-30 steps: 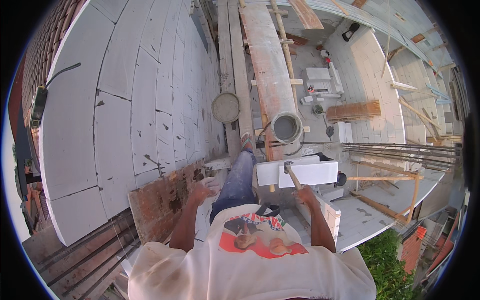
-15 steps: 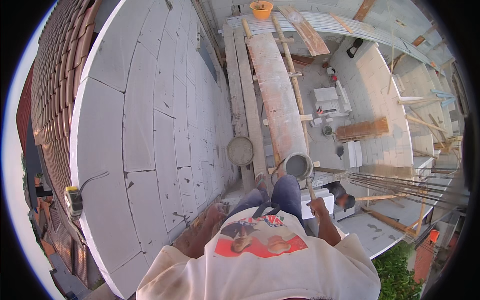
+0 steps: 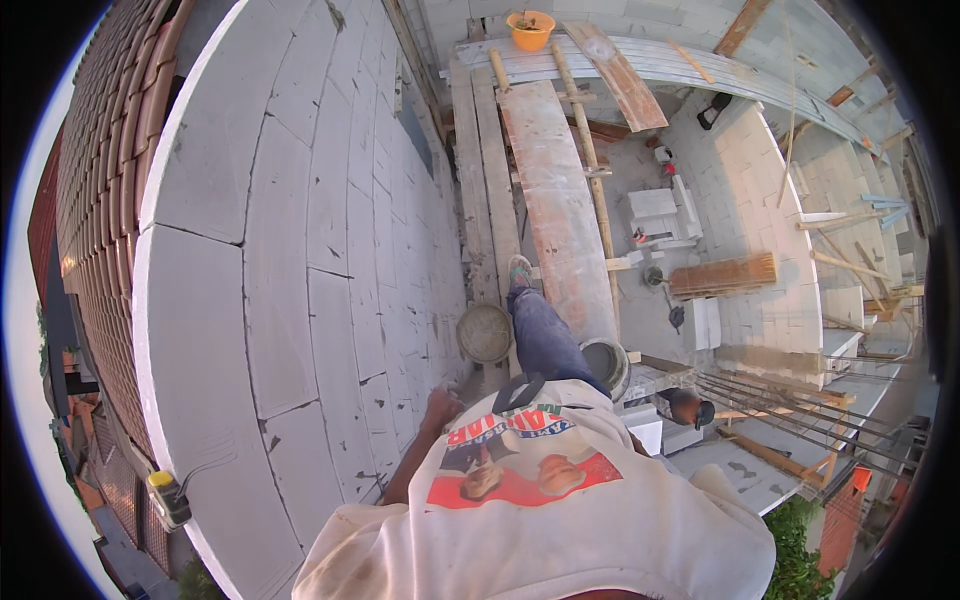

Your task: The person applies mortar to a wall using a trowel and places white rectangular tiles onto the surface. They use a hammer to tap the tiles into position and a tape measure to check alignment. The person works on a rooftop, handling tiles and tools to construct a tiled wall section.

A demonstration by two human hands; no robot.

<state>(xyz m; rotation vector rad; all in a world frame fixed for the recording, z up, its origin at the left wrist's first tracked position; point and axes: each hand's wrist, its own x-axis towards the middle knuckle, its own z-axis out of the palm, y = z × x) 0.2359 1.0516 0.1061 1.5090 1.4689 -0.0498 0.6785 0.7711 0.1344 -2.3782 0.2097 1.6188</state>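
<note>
My left hand (image 3: 441, 405) hangs low beside the pale block wall (image 3: 283, 290), above the near end of the planks. Its fingers are too small and dark to read. My right hand is hidden behind my shirt. A round tub (image 3: 485, 333) with grey-brown contents stands on the planks, ahead of my left hand and close to my outstretched leg. On the right side, a bucket (image 3: 622, 378) with a grey inside is partly covered by my leg and shirt. My sandalled foot (image 3: 519, 270) rests on the narrow planks (image 3: 497, 200).
A wide, stained board (image 3: 560, 200) and a bamboo pole (image 3: 590, 160) run ahead over a lower floor. An orange bucket (image 3: 530, 32) stands at the far end. A tape measure (image 3: 168, 498) sits on the wall's top edge. Another person (image 3: 688, 408) is below right, near protruding rods (image 3: 800, 398).
One leg has stepped forward along the planks past the tub. My right hand, earlier gripping a wooden handle by the bucket, has gone out of sight. My left hand has moved slightly forward.
</note>
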